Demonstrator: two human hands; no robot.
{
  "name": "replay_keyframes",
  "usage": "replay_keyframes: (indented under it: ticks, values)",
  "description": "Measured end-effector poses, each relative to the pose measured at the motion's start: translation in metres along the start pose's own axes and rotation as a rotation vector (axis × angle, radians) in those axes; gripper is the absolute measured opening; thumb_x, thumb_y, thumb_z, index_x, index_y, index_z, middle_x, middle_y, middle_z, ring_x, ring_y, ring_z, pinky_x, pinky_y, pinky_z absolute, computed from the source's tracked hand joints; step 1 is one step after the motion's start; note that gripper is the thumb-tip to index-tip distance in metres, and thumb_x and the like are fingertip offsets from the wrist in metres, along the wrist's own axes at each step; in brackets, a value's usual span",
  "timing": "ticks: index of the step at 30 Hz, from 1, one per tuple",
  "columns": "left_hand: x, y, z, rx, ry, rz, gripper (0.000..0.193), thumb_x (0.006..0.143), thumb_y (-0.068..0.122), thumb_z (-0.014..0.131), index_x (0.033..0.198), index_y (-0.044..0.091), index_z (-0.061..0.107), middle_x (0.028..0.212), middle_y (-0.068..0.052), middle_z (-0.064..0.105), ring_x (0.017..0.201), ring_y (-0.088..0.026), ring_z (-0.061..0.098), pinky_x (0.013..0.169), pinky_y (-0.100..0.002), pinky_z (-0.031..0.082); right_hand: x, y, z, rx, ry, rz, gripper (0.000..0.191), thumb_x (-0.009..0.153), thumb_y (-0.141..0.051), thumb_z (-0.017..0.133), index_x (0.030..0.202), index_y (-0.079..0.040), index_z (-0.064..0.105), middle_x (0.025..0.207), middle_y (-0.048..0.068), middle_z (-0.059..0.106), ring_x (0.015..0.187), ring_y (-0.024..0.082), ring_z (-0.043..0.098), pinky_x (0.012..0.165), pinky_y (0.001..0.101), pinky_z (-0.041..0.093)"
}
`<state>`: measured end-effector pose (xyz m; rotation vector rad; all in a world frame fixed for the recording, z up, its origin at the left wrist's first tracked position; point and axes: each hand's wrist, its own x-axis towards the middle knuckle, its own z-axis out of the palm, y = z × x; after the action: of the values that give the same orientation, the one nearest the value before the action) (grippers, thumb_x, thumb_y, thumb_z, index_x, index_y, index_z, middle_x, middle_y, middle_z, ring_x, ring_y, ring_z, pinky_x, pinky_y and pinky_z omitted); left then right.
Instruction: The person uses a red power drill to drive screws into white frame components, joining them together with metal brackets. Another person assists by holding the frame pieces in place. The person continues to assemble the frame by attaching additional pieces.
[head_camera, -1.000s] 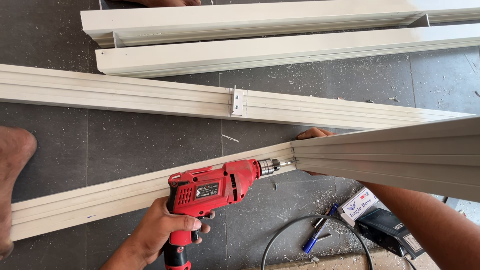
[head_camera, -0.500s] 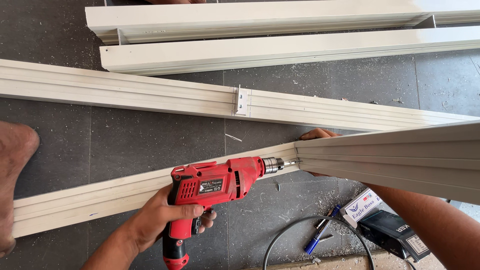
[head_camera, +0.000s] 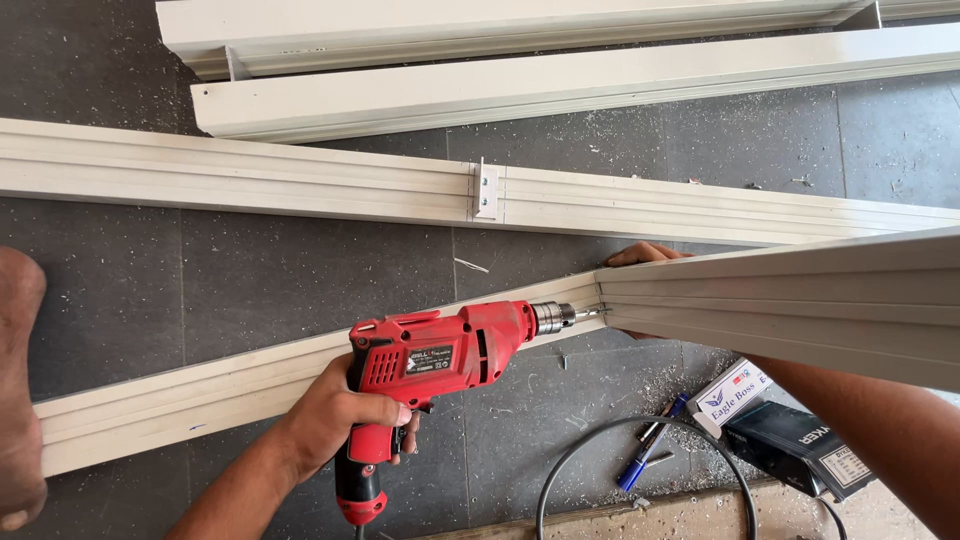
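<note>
Gripping the red drill (head_camera: 440, 365) with closed left hand (head_camera: 335, 420) fingers, its bit meets the white frame joint (head_camera: 603, 305) mid-floor, while the right hand (head_camera: 640, 254), fingers mostly hidden, steadies the far side.

Four white profiles (head_camera: 300, 190), one red drill (head_camera: 430, 365), two hands (head_camera: 335, 415), one blue pen (head_camera: 650, 455)

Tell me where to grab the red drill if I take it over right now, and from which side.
Take the red drill by its pistol handle, which hangs down below the body, coming from the near side under the motor housing. The left hand grips it there now. The bit end is pressed against the white frame piece, so keep away from the chuck.
</note>
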<state>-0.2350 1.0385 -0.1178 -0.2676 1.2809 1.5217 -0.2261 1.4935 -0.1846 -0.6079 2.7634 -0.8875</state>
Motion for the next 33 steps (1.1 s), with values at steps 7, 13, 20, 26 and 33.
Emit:
replay_keyframes:
  ticks: [7, 13, 20, 26, 33]
  values:
    - [-0.003, 0.003, 0.005, 0.021, 0.040, -0.065, 0.056, 0.055, 0.009, 0.066, 0.110, 0.004, 0.069, 0.077, -0.015, 0.073, 0.065, -0.027, 0.073, 0.055, -0.042, 0.060, -0.003, 0.002, 0.001, 0.044, 0.007, -0.042, 0.068, 0.064, -0.038, 0.090, 0.119, -0.009, 0.062, 0.105, 0.005, 0.067, 0.099, 0.020, 0.068, 0.083, 0.0316, 0.062]
    - [-0.001, 0.002, 0.004, 0.041, 0.018, -0.004, 0.045, 0.059, 0.010, 0.067, 0.101, -0.005, 0.067, 0.077, -0.014, 0.069, 0.065, -0.027, 0.071, 0.055, -0.042, 0.060, -0.003, 0.003, 0.001, 0.110, -0.017, -0.014, 0.067, 0.065, -0.036, 0.090, 0.119, -0.009, 0.062, 0.105, 0.005, 0.066, 0.098, 0.020, 0.068, 0.082, 0.0309, 0.063]
    - [-0.002, 0.005, 0.006, 0.021, 0.038, -0.082, 0.064, 0.055, 0.013, 0.067, 0.119, 0.007, 0.067, 0.082, -0.016, 0.076, 0.066, -0.026, 0.073, 0.058, -0.042, 0.062, 0.002, 0.001, -0.001, 0.029, 0.031, -0.060, 0.068, 0.063, -0.035, 0.091, 0.118, -0.009, 0.062, 0.103, 0.006, 0.067, 0.097, 0.021, 0.068, 0.082, 0.0316, 0.062]
    - [0.000, 0.006, 0.010, 0.037, 0.065, -0.081, 0.059, 0.054, 0.009, 0.065, 0.112, -0.002, 0.067, 0.079, -0.018, 0.072, 0.067, -0.028, 0.074, 0.057, -0.044, 0.062, -0.001, 0.000, -0.001, 0.029, 0.024, -0.038, 0.068, 0.063, -0.035, 0.091, 0.118, -0.009, 0.062, 0.103, 0.006, 0.067, 0.096, 0.021, 0.069, 0.081, 0.0317, 0.062]
    - [0.005, 0.008, 0.007, 0.050, 0.043, -0.064, 0.049, 0.055, 0.010, 0.065, 0.103, -0.001, 0.068, 0.075, -0.015, 0.070, 0.064, -0.027, 0.072, 0.055, -0.043, 0.061, 0.002, 0.002, -0.004, 0.034, 0.009, -0.041, 0.067, 0.063, -0.034, 0.091, 0.118, -0.010, 0.062, 0.102, 0.006, 0.068, 0.096, 0.021, 0.069, 0.081, 0.0318, 0.061]
